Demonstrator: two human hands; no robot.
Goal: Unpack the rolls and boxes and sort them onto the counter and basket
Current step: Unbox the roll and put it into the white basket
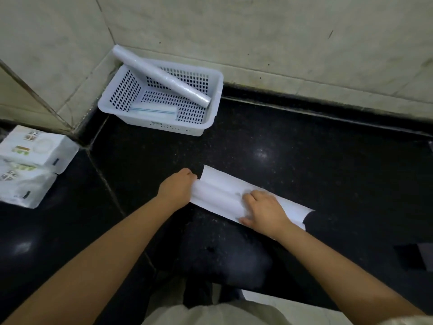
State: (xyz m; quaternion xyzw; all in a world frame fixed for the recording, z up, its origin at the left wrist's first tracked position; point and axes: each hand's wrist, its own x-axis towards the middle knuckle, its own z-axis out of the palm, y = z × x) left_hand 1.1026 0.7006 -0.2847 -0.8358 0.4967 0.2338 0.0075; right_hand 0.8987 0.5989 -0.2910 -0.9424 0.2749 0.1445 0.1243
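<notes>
Head view looks down on a dark counter (269, 141) where both hands work a long white paper-wrapped roll (225, 191) lying flat between them. At the roll's near end the left hand (175, 187) is closed, its fingers pinching the wrapper's edge, probably to peel it open or draw out what is inside. Further along, the right hand (263, 211) lies palm down with its fingers loosely curled, pressing the roll to the counter so that it stays put against the pull. Well beyond the left hand, in the corner, stands a white perforated basket (210, 120) already holding a clear film roll (161, 76) propped across its rim and a flat packet (153, 110) on its floor. Out to the left of the left hand lie two white printed packages (30, 165), seemingly unsorted.
</notes>
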